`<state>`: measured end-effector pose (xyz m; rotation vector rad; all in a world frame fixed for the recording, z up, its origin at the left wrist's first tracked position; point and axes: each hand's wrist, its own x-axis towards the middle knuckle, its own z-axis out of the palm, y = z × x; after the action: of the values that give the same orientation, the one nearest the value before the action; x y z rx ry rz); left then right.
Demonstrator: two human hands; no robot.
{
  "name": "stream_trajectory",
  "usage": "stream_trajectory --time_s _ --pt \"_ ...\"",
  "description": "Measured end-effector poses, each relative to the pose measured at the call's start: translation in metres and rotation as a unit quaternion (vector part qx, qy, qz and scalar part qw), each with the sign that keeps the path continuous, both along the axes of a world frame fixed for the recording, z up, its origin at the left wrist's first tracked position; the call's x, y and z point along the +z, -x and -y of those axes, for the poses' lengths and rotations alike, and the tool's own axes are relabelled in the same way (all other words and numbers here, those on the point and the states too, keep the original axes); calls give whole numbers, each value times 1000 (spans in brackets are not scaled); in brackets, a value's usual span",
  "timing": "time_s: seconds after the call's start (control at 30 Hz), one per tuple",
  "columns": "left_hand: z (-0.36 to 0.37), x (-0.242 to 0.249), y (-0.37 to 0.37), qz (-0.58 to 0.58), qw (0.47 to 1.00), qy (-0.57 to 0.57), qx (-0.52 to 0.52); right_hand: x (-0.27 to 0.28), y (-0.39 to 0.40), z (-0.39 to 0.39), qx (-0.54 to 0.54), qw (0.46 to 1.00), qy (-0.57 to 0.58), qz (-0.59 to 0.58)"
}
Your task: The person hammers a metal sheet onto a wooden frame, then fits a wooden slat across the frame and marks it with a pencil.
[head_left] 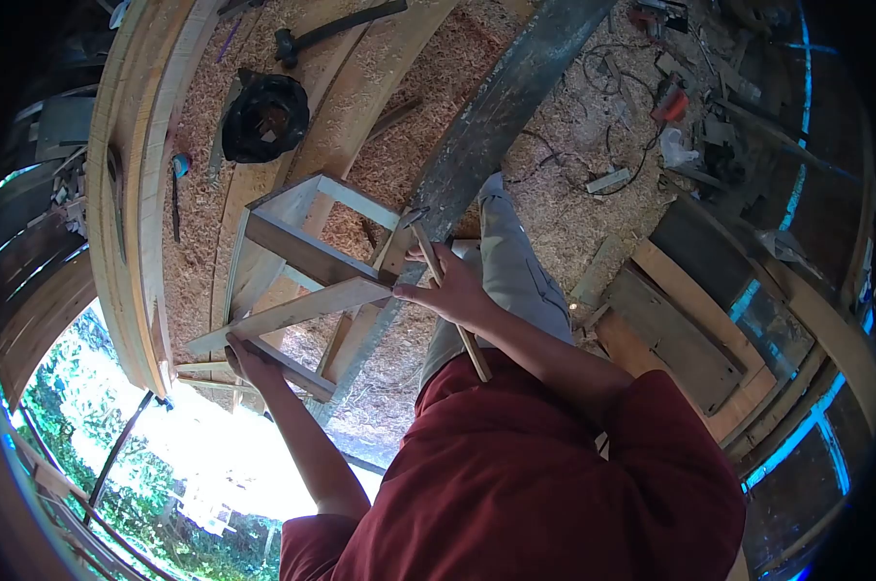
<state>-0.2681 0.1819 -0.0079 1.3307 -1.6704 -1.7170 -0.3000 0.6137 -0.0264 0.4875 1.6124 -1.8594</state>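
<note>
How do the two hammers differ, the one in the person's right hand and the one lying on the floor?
The hammer in the right hand has a pale wooden handle and is raised at the wooden frame. The hammer on the floor looks dark overall and lies flat on sawdust, untouched. Both have long straight handles.

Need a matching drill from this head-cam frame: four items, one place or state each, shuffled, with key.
1 hammer
2 wooden frame
3 black bucket
4 mallet

A lying at the top, on sawdust
B gripped in the right hand
C standing on sawdust, beyond the frame
D steadied at its near end by the left hand

Pairs: 1-B, 2-D, 3-C, 4-A
</note>
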Motion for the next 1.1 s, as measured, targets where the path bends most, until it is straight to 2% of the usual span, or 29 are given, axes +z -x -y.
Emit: stream_trajectory --time_s 0.6,0.8,0.9,0.97,1.1 --pt "6 -3 2 6 1000 7 2 2 -1 2 -19 1000 16 -12" --pt "4 -3 1 16 1000 18 -13 14 6 -3 18 1000 -3 22" --pt "6 -5 1 21 1000 21 -5 5 -1 1 4 998 -36 -44" --pt "3 -3 1 22 999 32 -16 12 3 -1 13 1000 -22 4" --pt "1 -2 1 20 1000 22 -8 18 6 0 23 999 -35 12"
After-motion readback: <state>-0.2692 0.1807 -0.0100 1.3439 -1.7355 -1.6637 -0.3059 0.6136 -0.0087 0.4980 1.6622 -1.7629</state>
